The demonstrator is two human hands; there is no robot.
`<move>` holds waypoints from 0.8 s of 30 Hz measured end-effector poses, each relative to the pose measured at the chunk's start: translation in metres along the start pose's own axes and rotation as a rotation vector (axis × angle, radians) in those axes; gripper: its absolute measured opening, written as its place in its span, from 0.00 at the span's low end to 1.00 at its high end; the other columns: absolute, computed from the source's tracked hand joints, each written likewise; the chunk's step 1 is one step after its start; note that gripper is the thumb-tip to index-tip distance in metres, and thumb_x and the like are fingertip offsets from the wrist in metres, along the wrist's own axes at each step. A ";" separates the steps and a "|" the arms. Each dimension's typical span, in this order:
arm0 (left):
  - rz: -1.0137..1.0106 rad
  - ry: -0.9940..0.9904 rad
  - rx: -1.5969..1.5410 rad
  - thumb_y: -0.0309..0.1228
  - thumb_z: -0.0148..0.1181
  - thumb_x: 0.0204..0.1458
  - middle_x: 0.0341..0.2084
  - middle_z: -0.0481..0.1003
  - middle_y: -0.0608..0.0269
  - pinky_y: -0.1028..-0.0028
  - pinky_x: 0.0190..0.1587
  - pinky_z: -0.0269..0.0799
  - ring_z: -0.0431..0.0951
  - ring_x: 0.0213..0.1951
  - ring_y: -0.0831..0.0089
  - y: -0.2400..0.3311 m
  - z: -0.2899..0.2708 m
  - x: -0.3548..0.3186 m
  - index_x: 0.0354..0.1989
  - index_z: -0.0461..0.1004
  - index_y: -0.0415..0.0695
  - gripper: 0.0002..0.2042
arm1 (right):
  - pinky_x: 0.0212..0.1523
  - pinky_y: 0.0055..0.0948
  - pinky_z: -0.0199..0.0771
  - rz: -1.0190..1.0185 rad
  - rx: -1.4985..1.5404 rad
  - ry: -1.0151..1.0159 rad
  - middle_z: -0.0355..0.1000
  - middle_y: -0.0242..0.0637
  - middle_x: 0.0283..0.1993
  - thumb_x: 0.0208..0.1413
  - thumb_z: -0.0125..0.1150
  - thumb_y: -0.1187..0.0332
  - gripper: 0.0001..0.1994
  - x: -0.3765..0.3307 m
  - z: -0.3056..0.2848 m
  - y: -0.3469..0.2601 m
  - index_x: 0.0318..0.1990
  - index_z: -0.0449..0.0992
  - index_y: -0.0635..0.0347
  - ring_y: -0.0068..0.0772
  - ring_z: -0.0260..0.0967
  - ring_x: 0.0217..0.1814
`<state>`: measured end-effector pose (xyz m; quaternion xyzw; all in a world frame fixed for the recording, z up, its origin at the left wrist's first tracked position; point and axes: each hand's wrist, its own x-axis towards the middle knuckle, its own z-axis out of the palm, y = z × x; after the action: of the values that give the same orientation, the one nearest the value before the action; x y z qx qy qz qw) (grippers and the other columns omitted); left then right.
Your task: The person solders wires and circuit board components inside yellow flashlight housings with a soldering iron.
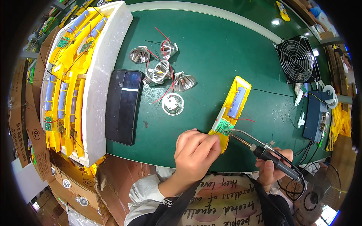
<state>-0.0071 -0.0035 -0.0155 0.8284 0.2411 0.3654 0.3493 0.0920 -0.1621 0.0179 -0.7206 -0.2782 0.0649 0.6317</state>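
Note:
A yellow plastic housing [226, 141] lies tilted on the table in front of me, with a blue cylindrical battery [237, 102] and a green circuit board [224, 127] in it. My right hand [274, 168] grips a soldering iron [277, 163] with a thin metal tube along it; its tip reaches the board. My left hand [198, 150] is closed at the housing's lower left side, beside the board. What its fingertips pinch is hidden. A red wire [246, 120] sticks out to the right of the board, and a dark wire runs right from the battery's upper end.
Several reflector cups [184, 82] with red wires lie mid-table. Left of them are a black phone [123, 107] and a white foam box [98, 90] of yellow housings. A square black fan [298, 60], a dark blue box-shaped unit [315, 115] and a wire spool [330, 96] stand at right.

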 end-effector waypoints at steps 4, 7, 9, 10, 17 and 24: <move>0.008 -0.006 0.007 0.17 0.61 0.26 0.18 0.69 0.66 0.73 0.29 0.68 0.68 0.23 0.68 0.000 -0.001 0.000 0.21 0.72 0.43 0.11 | 0.24 0.19 0.65 -0.010 -0.004 -0.037 0.65 0.33 0.13 0.44 0.57 0.70 0.13 0.000 -0.001 0.000 0.32 0.59 0.65 0.22 0.64 0.16; 0.008 -0.013 0.001 0.16 0.61 0.25 0.18 0.69 0.67 0.74 0.28 0.66 0.68 0.23 0.68 0.001 -0.001 0.002 0.21 0.72 0.43 0.11 | 0.23 0.19 0.65 0.048 0.022 -0.040 0.65 0.35 0.15 0.44 0.57 0.71 0.13 0.002 0.001 -0.004 0.33 0.58 0.65 0.22 0.64 0.16; 0.008 -0.026 0.014 0.16 0.61 0.25 0.18 0.69 0.67 0.74 0.27 0.65 0.68 0.23 0.69 0.001 -0.002 0.002 0.21 0.72 0.43 0.11 | 0.23 0.18 0.65 0.064 0.036 -0.041 0.65 0.35 0.15 0.44 0.56 0.71 0.13 0.002 0.002 -0.005 0.33 0.58 0.65 0.23 0.64 0.16; 0.006 -0.025 0.016 0.16 0.61 0.25 0.18 0.69 0.67 0.74 0.27 0.65 0.68 0.23 0.69 0.001 -0.002 0.002 0.21 0.72 0.43 0.11 | 0.22 0.18 0.65 0.080 0.047 -0.040 0.65 0.36 0.15 0.44 0.56 0.71 0.13 0.002 0.003 -0.005 0.33 0.58 0.64 0.23 0.64 0.16; 0.011 -0.042 0.009 0.17 0.61 0.25 0.18 0.68 0.66 0.75 0.27 0.65 0.68 0.23 0.69 0.002 -0.002 0.004 0.21 0.72 0.43 0.11 | 0.25 0.20 0.65 0.035 -0.004 -0.081 0.67 0.37 0.17 0.44 0.57 0.71 0.13 0.003 -0.002 -0.008 0.32 0.58 0.65 0.24 0.64 0.17; 0.016 -0.066 0.003 0.16 0.61 0.25 0.18 0.69 0.66 0.74 0.27 0.65 0.68 0.23 0.69 0.001 -0.004 0.004 0.22 0.72 0.42 0.11 | 0.25 0.21 0.65 0.001 -0.117 -0.180 0.68 0.36 0.19 0.43 0.58 0.70 0.14 0.011 -0.003 -0.018 0.31 0.60 0.65 0.24 0.65 0.22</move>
<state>-0.0076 0.0005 -0.0111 0.8424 0.2235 0.3401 0.3532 0.0966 -0.1587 0.0387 -0.7477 -0.3369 0.1132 0.5609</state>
